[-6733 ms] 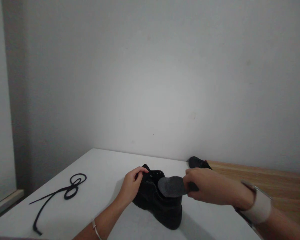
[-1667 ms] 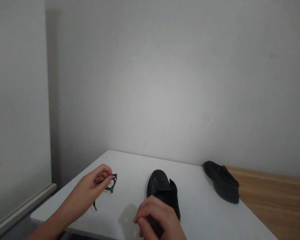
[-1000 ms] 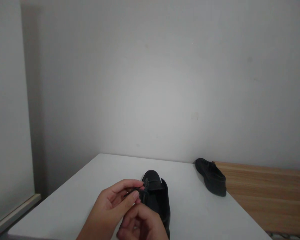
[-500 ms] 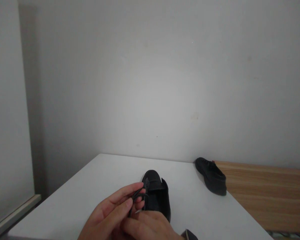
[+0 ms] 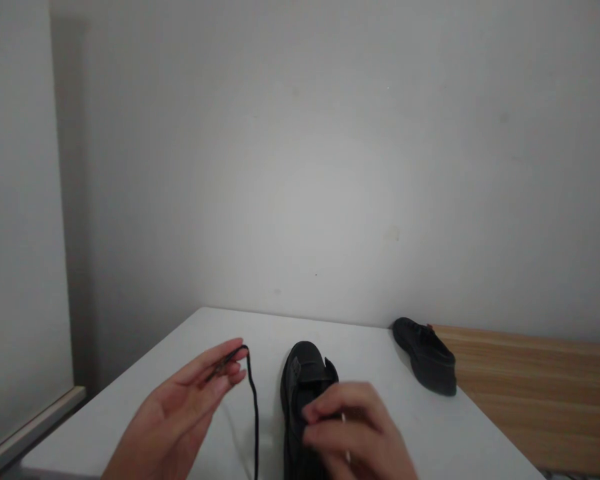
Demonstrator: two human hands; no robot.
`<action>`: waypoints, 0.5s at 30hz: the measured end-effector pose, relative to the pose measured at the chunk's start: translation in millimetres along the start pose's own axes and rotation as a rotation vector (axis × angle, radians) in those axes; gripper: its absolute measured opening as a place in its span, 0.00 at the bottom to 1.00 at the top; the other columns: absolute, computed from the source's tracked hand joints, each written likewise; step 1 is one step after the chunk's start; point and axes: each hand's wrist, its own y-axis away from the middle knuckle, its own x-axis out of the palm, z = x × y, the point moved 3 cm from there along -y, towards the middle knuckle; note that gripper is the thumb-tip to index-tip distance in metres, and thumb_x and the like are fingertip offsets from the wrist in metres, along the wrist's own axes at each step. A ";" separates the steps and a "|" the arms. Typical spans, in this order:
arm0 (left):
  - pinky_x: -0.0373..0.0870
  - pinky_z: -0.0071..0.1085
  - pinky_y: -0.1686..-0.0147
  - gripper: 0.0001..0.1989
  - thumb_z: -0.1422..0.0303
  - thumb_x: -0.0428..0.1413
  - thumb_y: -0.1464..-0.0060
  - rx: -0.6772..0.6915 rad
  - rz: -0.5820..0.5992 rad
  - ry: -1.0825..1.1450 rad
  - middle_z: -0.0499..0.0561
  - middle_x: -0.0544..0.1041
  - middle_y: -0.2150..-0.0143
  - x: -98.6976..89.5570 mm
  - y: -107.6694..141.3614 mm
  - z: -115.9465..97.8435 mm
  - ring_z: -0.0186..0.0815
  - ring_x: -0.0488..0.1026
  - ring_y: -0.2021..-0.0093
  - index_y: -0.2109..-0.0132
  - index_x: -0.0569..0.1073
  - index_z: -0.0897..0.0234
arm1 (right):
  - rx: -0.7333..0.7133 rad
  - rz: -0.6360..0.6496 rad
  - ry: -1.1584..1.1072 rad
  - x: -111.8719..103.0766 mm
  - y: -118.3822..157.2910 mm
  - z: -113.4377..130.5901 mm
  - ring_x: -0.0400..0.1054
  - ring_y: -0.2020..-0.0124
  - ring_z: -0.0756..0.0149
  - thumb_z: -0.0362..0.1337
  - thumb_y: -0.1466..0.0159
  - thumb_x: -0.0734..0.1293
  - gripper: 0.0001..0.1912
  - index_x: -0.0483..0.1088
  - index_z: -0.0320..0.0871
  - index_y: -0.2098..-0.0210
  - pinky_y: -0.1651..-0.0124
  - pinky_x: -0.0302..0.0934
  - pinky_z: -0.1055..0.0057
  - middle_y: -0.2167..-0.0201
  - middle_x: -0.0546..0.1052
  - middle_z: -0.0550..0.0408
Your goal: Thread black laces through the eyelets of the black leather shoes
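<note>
My left hand (image 5: 177, 410) is closed on a thin black shoelace (image 5: 253, 393), pinched between thumb and fingers. The lace loops over the fingertips and hangs down past the bottom of the view. Right of it, a black shoe (image 5: 306, 363) stands on the white table, toe pointing away, its tongue and opening showing. Over the heel end of this shoe is my right hand (image 5: 357, 430), slightly blurred. Its fingers are bent, with a small gap between the tips and nothing visible in them. It hides part of the shoe's right side and opening.
A second black shoe (image 5: 425, 357) rests at the table's far right edge, its toe near the wall. The white table (image 5: 220, 327) meets a grey wall (image 5: 300, 200). A wooden surface (image 5: 520, 393) lies beyond the right edge; a pale panel (image 5: 20, 233) stands at the left.
My hands were together at the shoe's left side with the lace. Now they are apart: the left has moved left with the lace, the right has moved right, over the shoe.
</note>
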 end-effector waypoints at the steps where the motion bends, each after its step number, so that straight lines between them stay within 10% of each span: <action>1: 0.74 0.27 0.55 0.24 0.64 0.70 0.65 0.048 -0.065 0.013 0.54 0.81 0.58 -6.6 -5.9 -7.3 0.39 0.76 0.58 0.57 0.78 0.65 | 0.016 -0.112 -0.032 -13.0 -10.1 0.0 0.71 0.67 0.63 0.33 0.37 0.66 0.08 0.75 0.53 0.63 0.66 0.69 0.66 0.66 0.74 0.52; 6: 0.73 0.15 0.62 0.02 0.75 0.59 0.47 0.343 -0.323 0.082 0.48 0.78 0.67 -36.2 -41.4 -53.2 0.25 0.73 0.67 0.65 0.77 0.70 | 0.247 -0.556 -0.308 -88.1 -57.0 -34.9 0.65 0.76 0.73 0.37 0.39 0.68 0.03 0.72 0.46 0.66 0.74 0.64 0.74 0.69 0.72 0.56; 9: 0.72 0.13 0.69 0.11 0.82 0.50 0.43 0.368 -0.455 0.142 0.48 0.76 0.69 -58.8 -64.9 -69.5 0.24 0.72 0.70 0.68 0.76 0.71 | 0.394 -0.736 -0.477 -137.0 -65.2 -74.5 0.67 0.71 0.76 0.34 0.45 0.73 0.09 0.72 0.43 0.65 0.73 0.64 0.82 0.68 0.72 0.59; 15: 0.71 0.13 0.75 0.14 0.85 0.48 0.42 0.284 -0.480 0.291 0.48 0.74 0.72 -113.5 -106.7 -45.5 0.23 0.69 0.74 0.70 0.74 0.72 | 0.822 -0.963 -0.883 -187.3 -35.1 -154.6 0.66 0.77 0.76 0.30 0.35 0.61 0.08 0.67 0.41 0.71 0.70 0.70 0.76 0.76 0.68 0.60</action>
